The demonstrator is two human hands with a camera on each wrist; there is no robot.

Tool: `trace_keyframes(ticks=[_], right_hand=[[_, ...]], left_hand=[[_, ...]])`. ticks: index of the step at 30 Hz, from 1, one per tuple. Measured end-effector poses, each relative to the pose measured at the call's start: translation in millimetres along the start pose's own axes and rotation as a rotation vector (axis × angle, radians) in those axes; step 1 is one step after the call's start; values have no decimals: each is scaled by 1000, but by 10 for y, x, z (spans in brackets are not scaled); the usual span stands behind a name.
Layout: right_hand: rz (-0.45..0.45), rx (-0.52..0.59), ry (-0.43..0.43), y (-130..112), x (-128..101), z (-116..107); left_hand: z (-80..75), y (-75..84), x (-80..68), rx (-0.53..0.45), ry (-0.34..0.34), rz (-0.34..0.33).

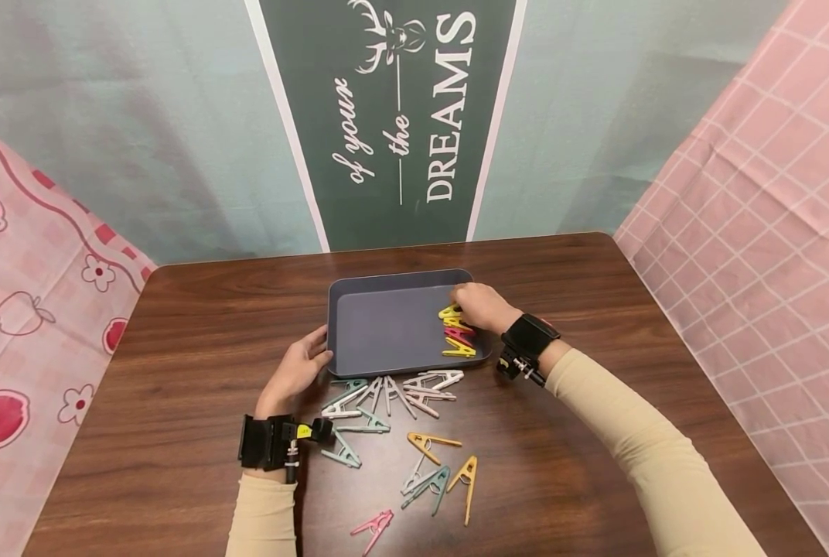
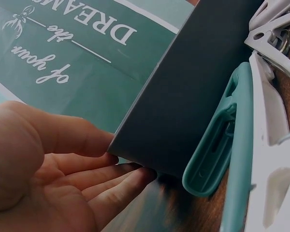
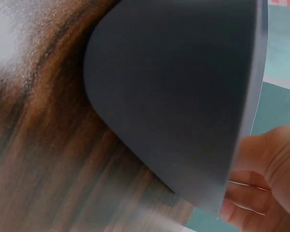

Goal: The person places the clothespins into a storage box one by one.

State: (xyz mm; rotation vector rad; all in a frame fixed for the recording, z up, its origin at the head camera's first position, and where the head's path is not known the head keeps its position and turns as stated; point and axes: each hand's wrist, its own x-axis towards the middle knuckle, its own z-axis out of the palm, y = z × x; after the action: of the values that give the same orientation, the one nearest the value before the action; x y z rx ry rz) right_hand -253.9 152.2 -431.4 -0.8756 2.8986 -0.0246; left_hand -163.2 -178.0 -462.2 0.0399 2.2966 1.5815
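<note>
Grey tray square-on at mid-table, long axis running left to right. Left hand at its near-left corner, fingers relaxed and nearly straight, tips touching the tray's outer wall — gripping nothing. Right hand reaching over the far-right rim, curled down onto the yellow clip that tops a short row of clips — red, pink, yellow — clamped along the right edge; whether thumb and finger actually pinch that clip, impossible to tell from here. Loose pile of clips on the wooden table just in front of the tray's near edge, nearer the left hand, more scattered toward the body. Right edge of tray lying to the right of both hands' midline, so nearer the right hand.
</note>
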Motion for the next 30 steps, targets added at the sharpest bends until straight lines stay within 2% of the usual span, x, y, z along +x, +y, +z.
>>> trace_keyframes(ticks=[9, 22, 30], right_hand=[[-4, 6, 3, -2, -10, 5], [-40, 45, 137, -4, -159, 25], [1, 127, 150, -51, -311, 13]], left_hand=[[4, -10, 11, 5, 1, -2], [-6, 4, 9, 8, 3, -8], [-9, 0, 10, 0, -3, -2]])
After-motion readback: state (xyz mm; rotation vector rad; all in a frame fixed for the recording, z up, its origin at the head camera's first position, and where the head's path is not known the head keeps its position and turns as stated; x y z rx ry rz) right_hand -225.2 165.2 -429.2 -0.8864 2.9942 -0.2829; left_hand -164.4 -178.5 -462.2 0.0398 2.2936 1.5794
